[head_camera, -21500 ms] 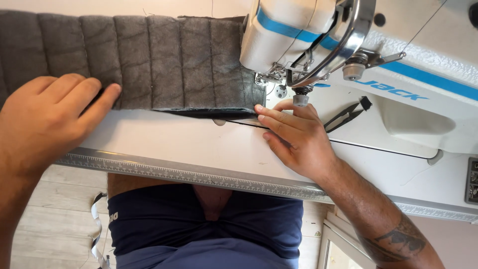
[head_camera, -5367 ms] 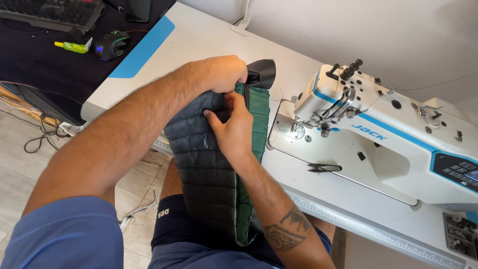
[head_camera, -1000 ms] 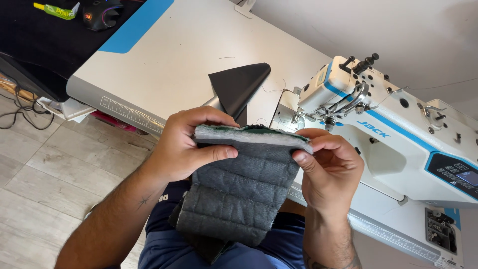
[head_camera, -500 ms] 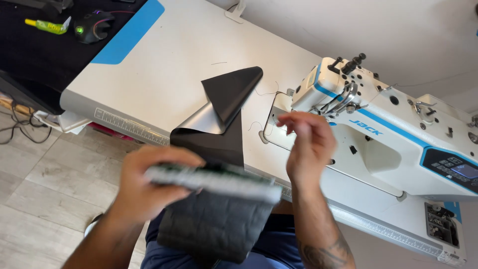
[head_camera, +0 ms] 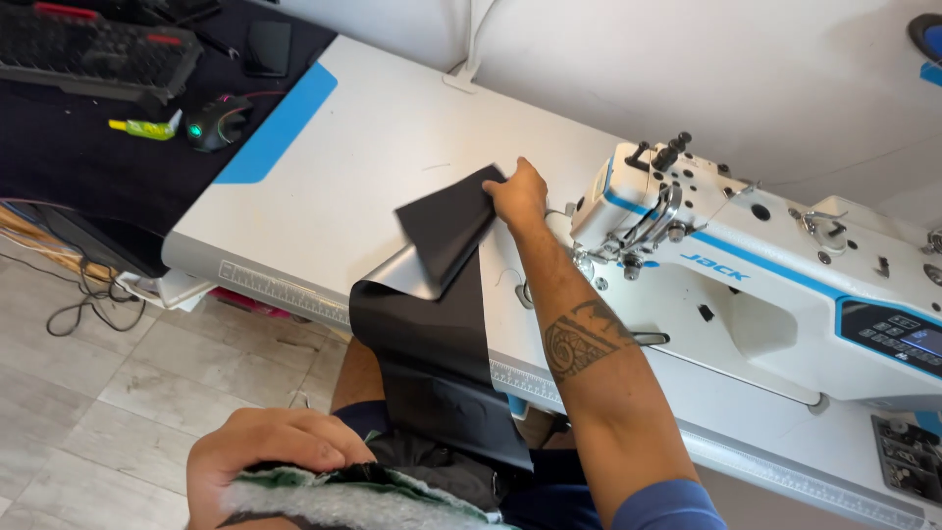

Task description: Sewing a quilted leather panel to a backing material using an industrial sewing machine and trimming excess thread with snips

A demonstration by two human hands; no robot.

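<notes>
Right hand, at twelve o'clock, pinches black fabric strip, not yet under the sewing machine; left hand, seven o'clock, grips quilted padded piece.

A white tabletop with a blue corner stripe stands against a plain white wall in bright, even light. Beside it, a dark desk carries a keyboard and a mouse. Below lies a floor of pale grey wood-look tiles, with loose cables trailing across it.
</notes>
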